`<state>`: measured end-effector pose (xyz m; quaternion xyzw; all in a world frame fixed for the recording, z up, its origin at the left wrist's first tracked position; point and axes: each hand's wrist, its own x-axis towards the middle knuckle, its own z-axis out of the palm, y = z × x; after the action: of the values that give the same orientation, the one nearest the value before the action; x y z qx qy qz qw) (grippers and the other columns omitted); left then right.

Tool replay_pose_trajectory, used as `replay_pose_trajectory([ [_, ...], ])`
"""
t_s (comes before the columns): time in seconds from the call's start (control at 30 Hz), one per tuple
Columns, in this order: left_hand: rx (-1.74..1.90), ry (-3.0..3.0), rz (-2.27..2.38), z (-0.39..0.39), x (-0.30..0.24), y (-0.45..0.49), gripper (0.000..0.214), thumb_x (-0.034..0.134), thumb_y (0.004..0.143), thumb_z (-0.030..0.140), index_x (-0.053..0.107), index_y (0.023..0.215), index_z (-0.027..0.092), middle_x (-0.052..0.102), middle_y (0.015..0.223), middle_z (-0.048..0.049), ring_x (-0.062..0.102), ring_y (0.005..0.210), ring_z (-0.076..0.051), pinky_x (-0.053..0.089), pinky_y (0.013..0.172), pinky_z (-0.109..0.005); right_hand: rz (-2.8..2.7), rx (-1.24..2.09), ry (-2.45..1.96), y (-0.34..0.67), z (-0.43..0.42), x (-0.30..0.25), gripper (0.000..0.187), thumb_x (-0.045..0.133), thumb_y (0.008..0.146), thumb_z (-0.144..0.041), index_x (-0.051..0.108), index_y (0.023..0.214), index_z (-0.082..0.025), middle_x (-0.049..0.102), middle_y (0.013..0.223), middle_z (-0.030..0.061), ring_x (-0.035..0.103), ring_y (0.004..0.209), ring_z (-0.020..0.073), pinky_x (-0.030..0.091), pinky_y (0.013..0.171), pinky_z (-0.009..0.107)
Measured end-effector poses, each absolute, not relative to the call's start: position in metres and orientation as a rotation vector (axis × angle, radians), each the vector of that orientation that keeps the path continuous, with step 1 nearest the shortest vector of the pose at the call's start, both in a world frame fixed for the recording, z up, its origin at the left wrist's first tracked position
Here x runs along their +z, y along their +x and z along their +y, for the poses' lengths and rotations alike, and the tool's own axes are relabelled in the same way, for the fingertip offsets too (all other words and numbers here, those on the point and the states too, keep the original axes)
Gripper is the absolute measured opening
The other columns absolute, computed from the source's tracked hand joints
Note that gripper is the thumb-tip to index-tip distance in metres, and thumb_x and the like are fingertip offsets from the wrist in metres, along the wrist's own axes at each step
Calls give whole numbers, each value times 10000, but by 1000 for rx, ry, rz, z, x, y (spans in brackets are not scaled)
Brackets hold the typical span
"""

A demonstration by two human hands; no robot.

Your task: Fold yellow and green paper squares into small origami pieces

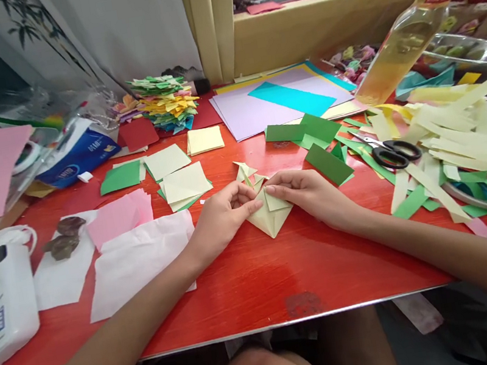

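Note:
A pale yellow-green piece of folded paper [272, 222], its lower end pointed, is held between both hands above the red table. My left hand [234, 204] pinches its left edge with thumb and bent fingers. On the opposite side, my right hand [299, 193] presses its thumb and fingers on the upper right part, beside a small folded flap. Just behind the fingers lies another small folded paper piece [245, 171] of the same colour. My fingers hide the top of the held paper.
Paper squares [186, 185] lie left of centre, with white tissue [140, 260] nearer. Dark green paper pieces [329, 163], black-handled scissors [394, 154] and pale paper strips [472, 140] are to the right. A tilted bottle [407, 45] stands behind; a white device [2, 307] sits far left.

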<state>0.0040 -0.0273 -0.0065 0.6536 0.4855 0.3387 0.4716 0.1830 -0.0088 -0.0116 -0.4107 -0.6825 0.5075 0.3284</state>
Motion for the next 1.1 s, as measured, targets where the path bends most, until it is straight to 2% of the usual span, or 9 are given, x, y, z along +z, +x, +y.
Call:
replay_pose_trajectory([
  [0.17, 800, 1662, 1208, -29, -8, 4, 149, 544, 782, 332, 531, 794, 184, 524, 720, 19, 476, 678, -112, 374, 635, -239, -1793, 1304, -1067, 181, -10, -11, 213, 514, 818, -339, 599, 803, -144, 582, 752, 21, 494, 662, 115, 368, 570, 226],
  [0.37, 735, 1687, 1235, -31, -3, 5, 210, 496, 804, 375, 511, 733, 177, 507, 702, 18, 445, 655, -112, 343, 599, -232, -1894, 1230, -1065, 182, -12, -12, 224, 482, 835, -325, 600, 775, -144, 557, 701, 13, 460, 620, 106, 338, 528, 223],
  [0.67, 822, 1561, 1275, -34, 2, 7, 226, 499, 801, 391, 503, 733, 176, 482, 681, 23, 419, 613, -98, 326, 557, -211, -1842, 1453, -985, 182, -10, -9, 265, 503, 816, -404, 583, 826, -152, 542, 751, 18, 486, 679, 124, 374, 574, 227],
  [0.9, 714, 1583, 1296, -34, 3, 6, 239, 467, 822, 414, 491, 741, 190, 417, 635, 42, 374, 580, -94, 299, 536, -211, -1860, 1460, -992, 184, -8, -8, 250, 484, 841, -382, 576, 827, -150, 551, 764, 21, 489, 690, 124, 367, 583, 228],
  [1.1, 662, 1614, 1300, -32, -1, 5, 242, 470, 814, 433, 503, 782, 196, 449, 668, 30, 400, 614, -109, 314, 557, -222, -1806, 1480, -996, 185, -8, -9, 242, 472, 850, -368, 570, 806, -151, 538, 744, 12, 474, 673, 117, 358, 580, 225],
])
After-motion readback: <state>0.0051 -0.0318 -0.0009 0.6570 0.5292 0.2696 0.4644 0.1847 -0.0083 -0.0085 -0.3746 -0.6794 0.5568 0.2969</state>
